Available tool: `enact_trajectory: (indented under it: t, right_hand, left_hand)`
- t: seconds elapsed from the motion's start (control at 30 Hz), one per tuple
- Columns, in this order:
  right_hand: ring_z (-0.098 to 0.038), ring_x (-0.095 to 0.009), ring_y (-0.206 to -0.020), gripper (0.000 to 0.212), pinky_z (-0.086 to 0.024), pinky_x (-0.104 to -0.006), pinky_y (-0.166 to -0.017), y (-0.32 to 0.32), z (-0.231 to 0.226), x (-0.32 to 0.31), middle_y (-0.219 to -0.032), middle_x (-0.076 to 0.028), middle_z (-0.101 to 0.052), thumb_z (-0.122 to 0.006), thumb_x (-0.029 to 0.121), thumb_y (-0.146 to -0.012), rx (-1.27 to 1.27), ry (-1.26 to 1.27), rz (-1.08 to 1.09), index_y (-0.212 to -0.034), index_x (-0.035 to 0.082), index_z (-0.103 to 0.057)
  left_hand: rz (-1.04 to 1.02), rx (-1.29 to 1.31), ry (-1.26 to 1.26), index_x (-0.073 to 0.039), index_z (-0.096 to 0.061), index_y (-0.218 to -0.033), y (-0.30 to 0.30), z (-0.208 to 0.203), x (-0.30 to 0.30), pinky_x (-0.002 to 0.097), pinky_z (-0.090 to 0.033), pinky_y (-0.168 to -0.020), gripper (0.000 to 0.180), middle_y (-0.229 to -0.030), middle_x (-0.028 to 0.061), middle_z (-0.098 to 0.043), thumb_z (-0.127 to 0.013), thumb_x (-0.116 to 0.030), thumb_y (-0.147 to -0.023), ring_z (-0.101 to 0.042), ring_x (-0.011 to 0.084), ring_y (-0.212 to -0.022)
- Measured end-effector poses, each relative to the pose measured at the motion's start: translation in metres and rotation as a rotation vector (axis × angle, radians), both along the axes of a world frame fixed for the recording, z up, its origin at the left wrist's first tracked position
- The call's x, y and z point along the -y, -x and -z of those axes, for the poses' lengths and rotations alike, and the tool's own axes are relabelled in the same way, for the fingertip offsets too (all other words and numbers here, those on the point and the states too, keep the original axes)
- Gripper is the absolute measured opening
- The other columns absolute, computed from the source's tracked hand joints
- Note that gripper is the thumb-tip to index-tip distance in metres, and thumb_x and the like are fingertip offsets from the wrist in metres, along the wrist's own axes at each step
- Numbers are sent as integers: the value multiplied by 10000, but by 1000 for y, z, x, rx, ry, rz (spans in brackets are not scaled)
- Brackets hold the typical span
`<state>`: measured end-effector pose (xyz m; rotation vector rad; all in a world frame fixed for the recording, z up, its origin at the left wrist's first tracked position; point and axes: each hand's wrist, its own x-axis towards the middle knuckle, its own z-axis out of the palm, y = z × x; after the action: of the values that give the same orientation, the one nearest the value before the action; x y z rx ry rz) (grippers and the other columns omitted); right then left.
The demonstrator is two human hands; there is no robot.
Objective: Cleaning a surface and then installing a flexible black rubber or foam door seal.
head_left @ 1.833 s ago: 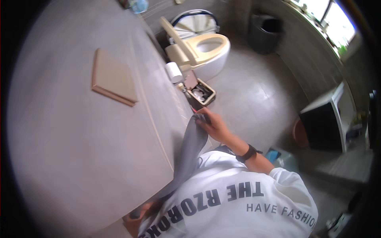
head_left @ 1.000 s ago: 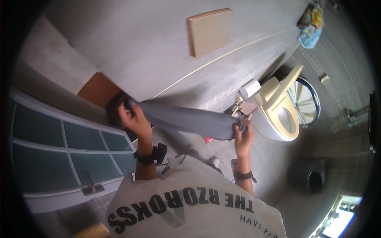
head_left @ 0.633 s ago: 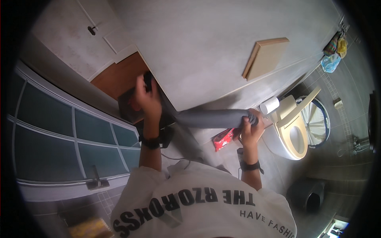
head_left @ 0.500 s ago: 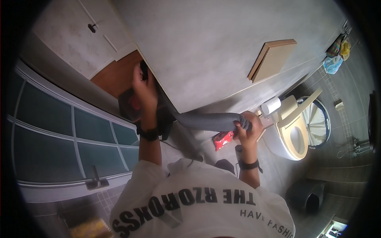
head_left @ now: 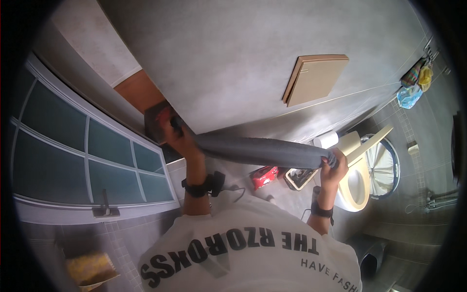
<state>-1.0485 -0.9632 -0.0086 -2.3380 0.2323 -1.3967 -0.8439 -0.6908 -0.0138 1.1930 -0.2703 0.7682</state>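
Observation:
A long grey cloth (head_left: 262,150), folded into a band, stretches between my two hands in front of my body. My left hand (head_left: 177,134) grips its left end beside the wall's edge; the fingers are partly blurred, and a dark bunched bit shows at them. At the other end, my right hand (head_left: 334,169) is closed round the gathered cloth, thumb toward me. The band looks nearly level, sagging slightly and rather wide in its middle. Dark straps circle both my wrists.
A grey wall (head_left: 233,63) with a beige panel (head_left: 316,80) stands ahead. On the right are a toilet (head_left: 354,190) and a white-lined basket (head_left: 382,163). Below the cloth lie a red packet (head_left: 265,177) and a pale-rimmed bin (head_left: 299,179). A glazed door (head_left: 87,155) stands left.
My right hand has moved right and slightly down, and my left hand has come down toward me. The cloth is now drawn out longer and straighter between them. The view has shifted.

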Motion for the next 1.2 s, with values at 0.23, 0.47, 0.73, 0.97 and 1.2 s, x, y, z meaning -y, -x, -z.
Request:
enact_trajectory:
  t: [0.23,0.47,0.73,0.97,1.2]
  right_hand:
    - [-566,-214,-673,257,-438,-292,-629,-18,6,-18,-740,-114,-584,-662,146,-724,-83,-449,-204,-885,-15,-542]
    - [-575,-288,-728,264,-444,-338,-638,-28,-10,-71,-787,-127,-591,-649,210,-701,-136,-136,-643,-856,17,-557]
    - [-551,-303,-641,229,-425,-338,-592,-23,-6,-23,-756,-135,-589,-654,143,-725,-123,-215,-198,-891,24,-551]
    - [-446,-111,-597,173,-400,-243,-582,-25,-2,21,-630,-56,-513,-533,146,-853,22,-381,-25,-889,-23,-523]
    - [-574,-294,-739,191,-445,-341,-682,-21,6,-40,-801,-142,-596,-615,83,-697,-193,-332,-294,-867,10,-568]
  left_hand:
    - [-72,40,-257,26,-523,-1015,-14,-15,-3,248,-386,-809,280,-882,84,-526,-551,49,-737,-509,149,-875]
    - [209,100,16,42,-525,-991,-83,-6,-5,215,-412,-700,210,-852,21,-556,-468,-86,-835,-526,114,-726]
    - [67,-133,-212,35,-528,-956,-55,37,-24,281,-423,-766,197,-911,78,-559,-517,-74,-791,-526,160,-849]
    - [-108,119,-605,29,-526,-1013,37,-1,-18,304,-418,-792,289,-948,158,-565,-530,-8,-726,-554,244,-877]
    - [-99,-63,-646,37,-496,-988,-25,-15,-12,305,-431,-720,211,-900,150,-567,-508,-15,-785,-539,226,-773]
